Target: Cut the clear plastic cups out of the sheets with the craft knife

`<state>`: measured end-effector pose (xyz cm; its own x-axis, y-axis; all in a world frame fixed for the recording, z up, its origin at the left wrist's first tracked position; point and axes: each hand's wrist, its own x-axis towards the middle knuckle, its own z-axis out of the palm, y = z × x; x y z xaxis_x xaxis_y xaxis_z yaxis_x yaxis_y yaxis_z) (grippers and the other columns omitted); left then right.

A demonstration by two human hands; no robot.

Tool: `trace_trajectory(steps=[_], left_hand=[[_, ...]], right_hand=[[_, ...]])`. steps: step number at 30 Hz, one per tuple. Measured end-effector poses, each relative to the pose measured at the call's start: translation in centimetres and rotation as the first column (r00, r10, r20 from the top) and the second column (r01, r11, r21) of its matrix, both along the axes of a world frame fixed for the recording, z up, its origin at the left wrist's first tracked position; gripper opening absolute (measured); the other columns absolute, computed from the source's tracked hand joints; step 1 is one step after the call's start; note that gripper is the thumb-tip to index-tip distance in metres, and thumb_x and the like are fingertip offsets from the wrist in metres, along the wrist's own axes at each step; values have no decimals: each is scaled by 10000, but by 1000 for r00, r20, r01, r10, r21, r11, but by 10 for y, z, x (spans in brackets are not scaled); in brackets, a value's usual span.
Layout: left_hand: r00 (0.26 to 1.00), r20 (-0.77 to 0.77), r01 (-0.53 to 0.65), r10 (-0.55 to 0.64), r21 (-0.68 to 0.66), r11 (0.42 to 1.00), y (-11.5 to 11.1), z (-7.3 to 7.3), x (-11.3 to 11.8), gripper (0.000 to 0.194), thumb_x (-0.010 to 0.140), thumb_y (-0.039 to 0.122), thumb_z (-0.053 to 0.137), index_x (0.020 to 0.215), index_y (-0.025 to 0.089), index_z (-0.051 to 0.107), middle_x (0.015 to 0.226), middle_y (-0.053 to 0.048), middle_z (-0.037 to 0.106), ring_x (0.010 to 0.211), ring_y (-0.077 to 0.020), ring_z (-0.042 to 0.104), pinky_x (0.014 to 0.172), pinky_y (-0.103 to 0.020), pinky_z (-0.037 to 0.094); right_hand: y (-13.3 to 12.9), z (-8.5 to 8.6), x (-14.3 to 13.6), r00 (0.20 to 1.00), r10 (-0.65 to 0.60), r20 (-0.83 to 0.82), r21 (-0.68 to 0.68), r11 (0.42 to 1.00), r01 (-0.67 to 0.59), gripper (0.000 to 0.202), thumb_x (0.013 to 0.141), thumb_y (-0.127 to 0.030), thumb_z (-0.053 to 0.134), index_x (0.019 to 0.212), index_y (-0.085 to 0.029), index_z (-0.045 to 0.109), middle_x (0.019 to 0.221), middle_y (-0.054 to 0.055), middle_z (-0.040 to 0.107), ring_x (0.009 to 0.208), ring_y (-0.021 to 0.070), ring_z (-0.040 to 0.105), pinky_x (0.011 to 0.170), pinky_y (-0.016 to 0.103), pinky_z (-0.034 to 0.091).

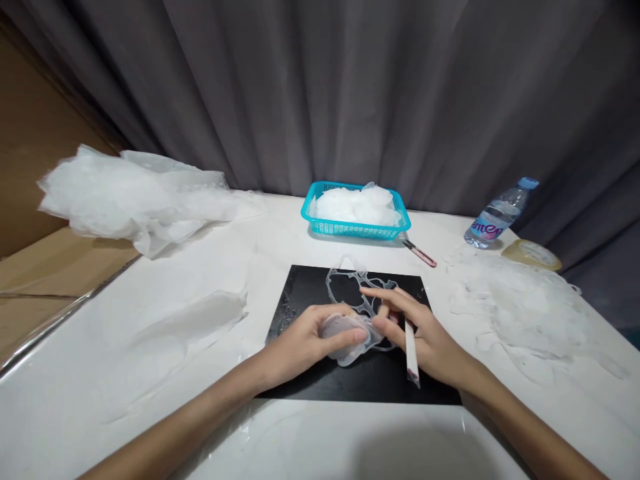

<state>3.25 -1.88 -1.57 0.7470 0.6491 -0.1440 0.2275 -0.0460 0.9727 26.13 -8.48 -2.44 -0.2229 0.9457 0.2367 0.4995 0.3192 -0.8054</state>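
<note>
Over a black mat [345, 390], my left hand [315, 337] is closed on a small stack of translucent white pieces [345, 327], its thumb lying across the top. My right hand [417, 327] is at the right edge of the stack, thumb and fingertips drawn together near a thin translucent cut-out web [333, 283] that spreads over the mat. A white stick-like tool [411, 353] with a dark tip points down from under the right hand's fingers. What the right fingertips pinch is partly hidden.
Behind the mat stands a blue basket [353, 231] of white pieces, with pink-handled snips [421, 254] beside it. A bottle [497, 217], a tape roll [533, 255] and translucent scraps [535, 313] are at right. White sheets [145, 197] pile up at left, near cardboard [60, 267].
</note>
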Motion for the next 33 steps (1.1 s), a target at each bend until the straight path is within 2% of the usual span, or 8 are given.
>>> trace_trajectory(steps=[4, 7, 11, 15, 21, 23, 29, 33], left_hand=[[996, -66, 65, -62, 54, 996, -1, -3, -1, 336, 981, 525, 661, 1011, 203, 753, 880, 2, 668, 804, -160, 560, 720, -249, 407], [990, -129, 69, -56, 99, 993, 0, -4, -2, 377, 992, 558, 627, 966, 201, 743, 859, 7, 657, 794, -162, 549, 695, -248, 389], [989, -118, 96, -85, 86, 992, 2, -1, -3, 412, 1025, 559, 570, 903, 191, 709, 863, 4, 664, 825, -173, 566, 742, -257, 407], [994, -40, 102, -102, 14, 995, 6, 3, -3, 421, 1051, 522, 537, 889, 178, 718, 877, -17, 685, 857, -190, 597, 791, -274, 430], [994, 11, 108, -107, -120, 987, 11, 4, -3, 434, 1046, 513, 541, 879, 160, 731, 859, -34, 704, 804, -181, 618, 774, -276, 455], [998, 36, 59, -53, -173, 983, 11, 3, -3, 466, 1044, 529, 534, 849, 150, 723, 849, -53, 726, 760, -176, 629, 756, -280, 463], [933, 112, -286, 342, -346, 894, 23, -5, -5, 422, 985, 528, 625, 871, 132, 718, 762, -75, 736, 668, -176, 648, 656, -269, 472], [938, 131, -256, 321, -364, 896, 24, -4, -6, 431, 981, 536, 637, 896, 124, 732, 819, -80, 739, 697, -171, 661, 664, -263, 493]], right_hand=[[-2, 5, -2, 999, 44, 33, 24, 999, -44, 202, 1040, -300, 620, 1206, -294, 735, 862, 7, 678, 847, 185, 615, 797, 329, 530], [-2, 7, -4, 997, 21, 76, 103, 994, -29, 125, 1050, -263, 597, 1010, -249, 715, 910, 18, 704, 868, 187, 616, 798, 331, 521], [-2, 2, -8, 974, -63, 217, 296, 955, -4, 101, 1062, -196, 530, 1006, -215, 612, 920, 43, 669, 875, 201, 596, 802, 353, 520], [-4, -5, -12, 921, -181, 344, 501, 865, -17, 80, 1047, -148, 510, 1052, -204, 567, 1050, 98, 674, 939, 221, 616, 828, 379, 544], [-2, -10, -11, 921, -237, 309, 609, 793, 0, 201, 935, -23, 512, 977, -219, 506, 991, 87, 670, 868, 204, 632, 750, 357, 552], [-2, -10, -10, 931, -222, 289, 621, 784, -6, 231, 910, -4, 504, 957, -230, 493, 948, 66, 666, 807, 189, 614, 715, 343, 544], [2, -14, -5, 944, -223, 242, 636, 771, 19, 256, 902, 12, 493, 930, -241, 462, 840, 25, 599, 718, 169, 536, 627, 304, 491], [4, -18, 1, 957, -222, 187, 567, 820, 79, 222, 930, -21, 482, 904, -240, 457, 836, 19, 573, 752, 176, 551, 651, 319, 487]])
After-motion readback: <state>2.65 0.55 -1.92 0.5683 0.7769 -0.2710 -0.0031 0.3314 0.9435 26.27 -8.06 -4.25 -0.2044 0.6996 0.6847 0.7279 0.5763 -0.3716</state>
